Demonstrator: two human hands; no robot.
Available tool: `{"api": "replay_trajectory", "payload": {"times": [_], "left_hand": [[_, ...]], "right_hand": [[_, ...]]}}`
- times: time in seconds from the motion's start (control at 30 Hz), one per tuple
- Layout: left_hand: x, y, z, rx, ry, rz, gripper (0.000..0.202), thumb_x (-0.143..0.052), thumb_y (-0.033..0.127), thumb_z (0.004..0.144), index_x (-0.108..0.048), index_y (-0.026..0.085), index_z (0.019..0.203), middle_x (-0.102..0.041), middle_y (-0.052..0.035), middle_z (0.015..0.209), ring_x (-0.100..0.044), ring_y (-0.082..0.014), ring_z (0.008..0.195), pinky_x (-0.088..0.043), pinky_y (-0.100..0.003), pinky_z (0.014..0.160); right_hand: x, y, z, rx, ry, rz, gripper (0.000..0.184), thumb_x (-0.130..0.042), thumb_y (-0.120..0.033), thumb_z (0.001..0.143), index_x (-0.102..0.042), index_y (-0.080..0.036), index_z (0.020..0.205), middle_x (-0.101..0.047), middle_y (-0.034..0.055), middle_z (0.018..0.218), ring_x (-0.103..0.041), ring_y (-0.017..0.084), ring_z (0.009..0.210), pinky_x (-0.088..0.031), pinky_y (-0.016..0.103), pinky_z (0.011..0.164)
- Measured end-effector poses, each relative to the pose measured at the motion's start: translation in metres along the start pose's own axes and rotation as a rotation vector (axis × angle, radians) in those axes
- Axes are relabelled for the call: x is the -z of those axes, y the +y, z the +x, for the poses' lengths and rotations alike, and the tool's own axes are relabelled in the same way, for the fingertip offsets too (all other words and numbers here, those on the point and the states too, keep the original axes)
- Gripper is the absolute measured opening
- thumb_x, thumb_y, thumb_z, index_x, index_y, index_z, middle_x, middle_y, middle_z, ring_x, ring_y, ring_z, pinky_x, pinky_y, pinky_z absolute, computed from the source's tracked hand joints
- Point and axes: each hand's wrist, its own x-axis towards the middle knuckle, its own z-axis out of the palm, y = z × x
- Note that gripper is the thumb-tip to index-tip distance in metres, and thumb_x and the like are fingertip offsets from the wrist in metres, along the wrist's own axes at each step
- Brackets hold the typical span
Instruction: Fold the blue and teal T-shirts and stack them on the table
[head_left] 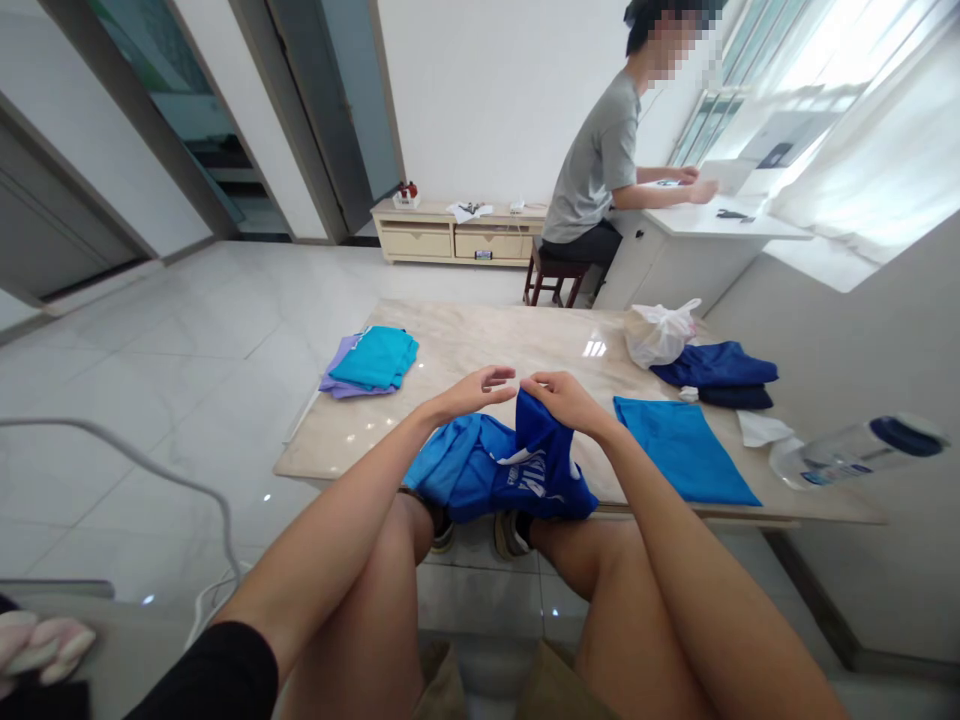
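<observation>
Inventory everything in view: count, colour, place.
Table: 1, beige, centre
Printed garment: 1, blue, table's near edge
Folded clothes: 2+, turquoise over lavender, table's left
Folded cloth: 1, blue, table's right
Dark clothes: 2+, navy, table's right
Plastic bag: 1, white, beside dark clothes
Bottle: 1, clear with blue lid, table's right
Tissue-like scraps: 2, white, table's right
Cabinet: 1, cream, background
Desk: 1, white, right background
Seated person: 1, grey top, at desk
Stool: 1, brown, under person
Curtains: count unclear, white, far right
Doors: 2+, grey, left background
Cables: 2+, pale, left
Legs: 2, bare, bottom
Left hand: 1, bare, beside garment
Right hand: 1, bare, fingers on garment
</observation>
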Motion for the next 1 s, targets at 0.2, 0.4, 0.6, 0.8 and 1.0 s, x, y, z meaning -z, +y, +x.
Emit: {"api": "replay_trajectory", "payload": {"times": [0.2, 0.4, 0.6, 0.8, 1.0], "left_hand": [[-0.013, 0.004, 0.002, 0.07, -0.203, 0.027, 0.062, -0.096, 0.061, 0.073, -0.081, 0.017, 0.115, -0.081, -0.0104, 0.108, -0.076, -0.0317, 0.107, -0.06, -0.046, 0.097], [-0.01, 0.004, 0.008, 0.003, 0.092, 0.101, 0.045, -0.083, 0.06, 0.084, -0.083, 0.016, 0.093, -0.079, -0.0047, 0.088, -0.071, -0.0241, 0.083, -0.056, -0.034, 0.076], [-0.01, 0.012, 0.014, -0.29, 0.538, 0.275, 0.021, -0.067, 0.034, 0.096, -0.077, 0.02, 0.084, -0.075, -0.0029, 0.083, -0.068, -0.0212, 0.084, -0.054, -0.032, 0.08], [0.001, 0.032, 0.001, -0.445, 0.845, 0.198, 0.02, -0.063, 0.033, 0.103, -0.072, 0.021, 0.09, -0.071, -0.0009, 0.083, -0.064, -0.0184, 0.08, -0.054, -0.029, 0.077], [0.025, 0.035, -0.078, -0.412, 0.913, 0.418, 0.029, -0.069, 0.039, 0.101, -0.065, 0.023, 0.077, -0.064, 0.0008, 0.071, -0.058, -0.0193, 0.072, -0.053, -0.033, 0.075]], "right_hand": [[0.001, -0.001, -0.001, -0.011, 0.058, 0.097, 0.066, -0.066, -0.082, 0.086, -0.076, -0.017, 0.084, -0.063, 0.002, 0.067, -0.048, 0.015, 0.061, -0.034, 0.028, 0.055], [0.001, 0.01, 0.0, -0.049, 0.038, 0.147, 0.064, -0.074, -0.08, 0.083, -0.076, -0.02, 0.107, -0.071, 0.0024, 0.077, -0.059, 0.018, 0.065, -0.042, 0.028, 0.057], [-0.016, 0.035, 0.007, -0.132, -0.18, -0.168, 0.048, -0.085, -0.065, 0.078, -0.071, -0.019, 0.077, -0.071, 0.0022, 0.074, -0.062, 0.02, 0.07, -0.045, 0.03, 0.065], [-0.036, 0.053, 0.008, -0.155, -0.279, -0.25, 0.036, -0.077, -0.052, 0.082, -0.067, -0.019, 0.07, -0.066, 0.0007, 0.068, -0.059, 0.019, 0.071, -0.039, 0.029, 0.064], [-0.014, 0.035, -0.03, -0.172, 0.251, -0.049, 0.025, -0.063, -0.047, 0.089, -0.06, -0.022, 0.089, -0.066, 0.0029, 0.084, -0.059, 0.021, 0.081, -0.045, 0.031, 0.072]]}}
